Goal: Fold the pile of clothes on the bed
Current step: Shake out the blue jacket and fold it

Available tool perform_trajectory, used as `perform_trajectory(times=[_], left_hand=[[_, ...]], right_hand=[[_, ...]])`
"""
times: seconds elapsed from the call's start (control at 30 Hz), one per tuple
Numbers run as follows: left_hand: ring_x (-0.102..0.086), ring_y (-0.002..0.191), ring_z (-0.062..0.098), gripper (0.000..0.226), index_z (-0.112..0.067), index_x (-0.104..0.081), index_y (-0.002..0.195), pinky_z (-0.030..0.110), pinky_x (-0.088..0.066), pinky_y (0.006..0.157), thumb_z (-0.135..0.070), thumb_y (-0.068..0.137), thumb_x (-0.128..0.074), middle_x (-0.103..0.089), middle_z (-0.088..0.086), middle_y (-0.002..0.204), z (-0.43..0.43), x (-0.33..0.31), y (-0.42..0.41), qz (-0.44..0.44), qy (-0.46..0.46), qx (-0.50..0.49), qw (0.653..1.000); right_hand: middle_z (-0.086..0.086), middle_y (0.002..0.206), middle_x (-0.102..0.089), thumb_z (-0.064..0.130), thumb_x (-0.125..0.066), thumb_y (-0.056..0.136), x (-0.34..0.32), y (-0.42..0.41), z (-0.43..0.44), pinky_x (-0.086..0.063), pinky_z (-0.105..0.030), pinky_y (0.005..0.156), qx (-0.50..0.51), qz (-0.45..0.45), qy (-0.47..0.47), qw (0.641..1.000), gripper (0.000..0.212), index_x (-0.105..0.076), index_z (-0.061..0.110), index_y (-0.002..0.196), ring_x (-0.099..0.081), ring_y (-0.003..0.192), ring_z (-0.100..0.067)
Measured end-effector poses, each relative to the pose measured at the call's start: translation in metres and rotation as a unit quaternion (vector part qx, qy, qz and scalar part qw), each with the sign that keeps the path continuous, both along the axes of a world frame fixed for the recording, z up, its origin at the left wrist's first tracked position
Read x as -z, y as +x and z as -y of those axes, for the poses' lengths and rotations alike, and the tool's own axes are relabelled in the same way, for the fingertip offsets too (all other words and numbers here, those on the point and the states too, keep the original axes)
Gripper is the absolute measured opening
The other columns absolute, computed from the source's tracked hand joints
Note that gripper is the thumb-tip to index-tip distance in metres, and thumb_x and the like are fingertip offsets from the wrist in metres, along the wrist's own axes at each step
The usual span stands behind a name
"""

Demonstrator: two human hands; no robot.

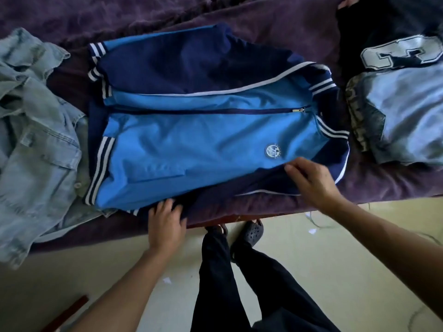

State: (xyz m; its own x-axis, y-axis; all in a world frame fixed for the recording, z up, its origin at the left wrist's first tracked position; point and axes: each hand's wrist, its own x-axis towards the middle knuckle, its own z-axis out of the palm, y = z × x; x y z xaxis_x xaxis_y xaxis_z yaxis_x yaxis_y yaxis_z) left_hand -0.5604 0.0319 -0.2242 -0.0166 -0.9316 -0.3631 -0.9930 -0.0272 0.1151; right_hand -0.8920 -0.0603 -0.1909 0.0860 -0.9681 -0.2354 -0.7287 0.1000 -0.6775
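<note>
A blue and navy zip jacket (191, 130) with white-striped cuffs lies spread on the purple bed cover (275, 27), collar to the right, far sleeve laid across its body. My left hand (166, 222) grips the navy near sleeve at the bed's front edge, close to the hem. My right hand (309, 180) pinches the navy fabric by the near shoulder, just below the round chest badge (272, 150).
A crumpled pale denim shirt (36, 130) lies at the left of the bed. At the right sit folded clothes: a light denim piece (405, 116) and a dark top with a large white number (402, 52). My legs and sandals (251, 232) stand on the pale floor.
</note>
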Motion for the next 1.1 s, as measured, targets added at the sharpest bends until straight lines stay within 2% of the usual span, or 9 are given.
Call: perform_trajectory(times=[0.1,0.2,0.4,0.47,0.6,0.8,0.87,0.97,1.1], left_hand=[[-0.061,0.069,0.038,0.018,-0.003,-0.061,0.072,0.04,-0.047,0.063,-0.001,0.063,-0.076,-0.063,0.018,0.068,0.004,-0.013,0.011,-0.071,0.03,-0.029,0.997],[-0.058,0.075,0.035,0.009,-0.009,-0.057,0.073,0.036,-0.038,0.059,-0.005,0.07,-0.064,-0.063,0.014,0.072,-0.001,-0.033,0.049,-0.079,0.086,-0.071,0.991],[-0.051,0.05,0.013,0.013,-0.015,-0.063,0.077,0.022,-0.039,0.054,-0.002,0.073,-0.065,-0.063,0.003,0.055,0.053,-0.083,0.123,-0.247,0.199,-0.221,0.922],[-0.054,0.053,0.01,0.015,-0.014,-0.064,0.083,0.02,-0.042,0.053,-0.001,0.076,-0.066,-0.063,0.0,0.058,0.088,-0.074,0.126,-0.231,0.156,-0.21,0.937],[-0.051,0.113,0.035,0.049,-0.018,-0.051,0.128,0.043,-0.042,0.095,-0.022,0.082,-0.068,-0.053,0.014,0.125,0.126,-0.044,0.106,-0.02,0.061,-0.15,0.987],[-0.053,0.109,0.035,0.041,-0.013,-0.065,0.114,0.046,-0.042,0.09,-0.034,0.079,-0.067,-0.059,0.013,0.114,0.07,-0.005,0.062,-0.027,-0.107,0.07,0.991],[-0.043,0.128,0.031,0.063,-0.018,-0.053,0.133,0.046,-0.033,0.104,-0.041,0.077,-0.067,-0.05,0.012,0.135,0.043,0.01,0.055,0.024,-0.013,0.12,0.992],[-0.025,0.142,0.027,0.08,-0.021,-0.029,0.148,0.044,-0.016,0.116,-0.029,0.078,-0.066,-0.031,0.011,0.152,0.034,0.034,0.066,0.114,0.045,0.105,0.987],[-0.033,0.137,0.027,0.078,-0.014,-0.034,0.145,0.043,-0.022,0.112,-0.016,0.075,-0.069,-0.037,0.012,0.147,0.052,0.046,0.081,0.164,0.029,0.116,0.979]], right_hand=[[0.007,0.057,-0.045,0.026,-0.051,0.098,-0.013,0.002,0.009,-0.038,-0.039,0.061,0.018,0.025,-0.003,1.0,0.032,-0.045,0.021,0.066,-0.044,0.06,-0.022],[0.01,0.052,-0.036,0.021,-0.051,0.099,-0.015,0.001,0.003,-0.035,-0.04,0.061,-0.035,-0.038,0.029,0.998,0.044,-0.032,0.025,0.059,-0.039,0.061,-0.024],[0.0,0.055,-0.041,0.033,-0.056,0.095,-0.007,-0.001,0.027,-0.034,-0.037,0.062,-0.124,-0.088,0.209,0.966,0.047,-0.047,0.011,0.055,-0.039,0.062,-0.02],[-0.007,0.06,-0.048,0.038,-0.058,0.094,-0.002,0.006,0.05,-0.034,-0.037,0.064,-0.099,-0.127,0.204,0.966,0.047,-0.053,0.009,0.057,-0.048,0.069,-0.024],[-0.019,0.097,-0.066,0.041,-0.055,0.093,0.005,0.009,0.072,-0.038,-0.037,0.07,-0.045,-0.288,0.079,0.953,0.026,-0.066,0.017,0.092,-0.06,0.095,-0.039],[-0.01,0.088,-0.065,0.016,-0.057,0.084,0.008,0.016,0.01,-0.05,-0.045,0.064,-0.193,-0.175,-0.221,0.94,0.013,-0.069,0.011,0.087,-0.06,0.08,-0.037],[-0.012,0.114,-0.065,0.011,-0.066,0.075,0.021,0.02,-0.02,-0.052,-0.047,0.08,-0.271,-0.184,-0.151,0.933,0.033,-0.068,0.009,0.109,-0.061,0.101,-0.037],[-0.009,0.157,-0.026,0.025,-0.069,0.076,0.047,0.017,-0.032,-0.025,-0.041,0.115,-0.296,-0.309,0.047,0.903,0.083,-0.031,0.014,0.15,-0.023,0.145,-0.028],[-0.008,0.152,-0.037,0.022,-0.071,0.076,0.063,0.023,-0.01,-0.03,-0.048,0.11,-0.245,-0.304,0.041,0.92,0.074,-0.043,0.017,0.145,-0.033,0.141,-0.03]])
